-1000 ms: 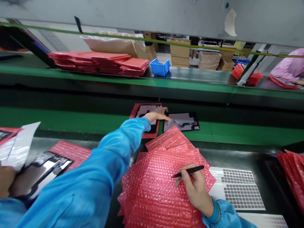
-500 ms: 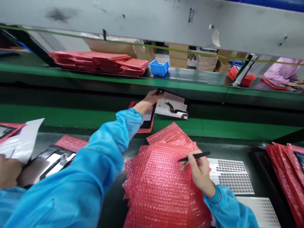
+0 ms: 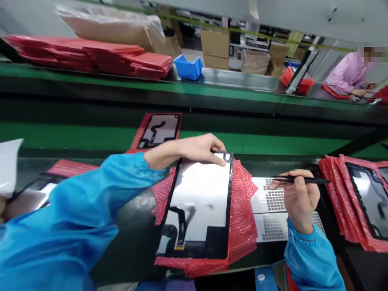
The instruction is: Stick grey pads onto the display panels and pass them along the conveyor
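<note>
My left hand [image 3: 201, 148] grips the top edge of a tablet display panel [image 3: 203, 198], thumb on its white back and the other fingers partly hidden behind the edge. The panel has a black border and a black flex cable, and it lies over a pile of red bubble-wrap bags [image 3: 242, 214]. Off to the right, my right hand [image 3: 301, 198] is closed around black tweezers [image 3: 309, 180], whose tips point left. Below those tips are white sheets of small grey squares [image 3: 274, 198].
Another panel [image 3: 160, 127] rests on a red bag behind my left hand. Bagged panels [image 3: 363, 194] stand at the right. The back shelf bears red bags [image 3: 91, 56] and a blue bin [image 3: 188, 67]. A person in pink [image 3: 345, 74] works far right; another hand [image 3: 2, 206] shows at left.
My left hand has brought the panel from the back ledge down onto the red bags. My right hand has moved right with the tweezers, off the pile. The view has shifted.
</note>
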`<state>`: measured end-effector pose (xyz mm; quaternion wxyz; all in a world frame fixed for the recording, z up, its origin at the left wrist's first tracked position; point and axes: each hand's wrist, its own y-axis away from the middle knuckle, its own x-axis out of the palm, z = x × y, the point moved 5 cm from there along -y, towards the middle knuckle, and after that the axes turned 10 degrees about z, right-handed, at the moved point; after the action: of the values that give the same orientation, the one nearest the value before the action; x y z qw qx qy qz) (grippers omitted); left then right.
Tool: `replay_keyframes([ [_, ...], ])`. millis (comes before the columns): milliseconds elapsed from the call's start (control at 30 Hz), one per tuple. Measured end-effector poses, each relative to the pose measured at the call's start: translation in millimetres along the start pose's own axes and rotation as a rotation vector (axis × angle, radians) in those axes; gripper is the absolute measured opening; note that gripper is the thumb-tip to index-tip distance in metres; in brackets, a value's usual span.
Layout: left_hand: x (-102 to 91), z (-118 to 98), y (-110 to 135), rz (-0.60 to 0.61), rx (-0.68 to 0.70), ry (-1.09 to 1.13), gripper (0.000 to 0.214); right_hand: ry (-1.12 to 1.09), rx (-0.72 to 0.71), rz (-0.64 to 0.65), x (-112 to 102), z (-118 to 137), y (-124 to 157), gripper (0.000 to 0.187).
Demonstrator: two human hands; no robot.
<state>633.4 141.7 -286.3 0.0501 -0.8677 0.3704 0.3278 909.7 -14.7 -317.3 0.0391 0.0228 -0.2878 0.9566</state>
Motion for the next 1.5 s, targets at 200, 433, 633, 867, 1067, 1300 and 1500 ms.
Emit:
replay_keyframes([
  [200,70.0,46.9,-28.5,0.243,0.003,-0.123,0.036,0.185,0.415,0.2,-54.9,-53.3,16.9,0.037],
  [433,84.4,43.8,5.1,-0.126,0.137,-0.407,0.04,0.284,0.588,0.255,-89.2,-128.8,23.0,0.05],
  [633,142.7,35.1,72.6,-0.334,0.2,-0.571,0.025,0.288,0.626,0.279,-92.2,-143.1,24.4,0.044],
  [867,175.6,48.8,87.1,-0.366,0.214,-0.699,0.044,0.311,0.658,0.302,-92.1,-142.2,22.8,0.044],
  [1067,181.2,52.2,85.6,-0.364,0.215,-0.721,0.047,0.284,0.719,0.292,-89.3,-141.2,18.0,0.046],
  [1300,183.9,53.2,84.3,-0.386,0.187,-0.698,0.052,0.159,0.761,0.148,-88.9,-130.4,14.9,0.048],
  [1500,187.2,45.3,84.2,-0.363,0.194,-0.72,0.04,0.022,0.685,0.17,-24.4,-119.0,21.8,0.038],
])
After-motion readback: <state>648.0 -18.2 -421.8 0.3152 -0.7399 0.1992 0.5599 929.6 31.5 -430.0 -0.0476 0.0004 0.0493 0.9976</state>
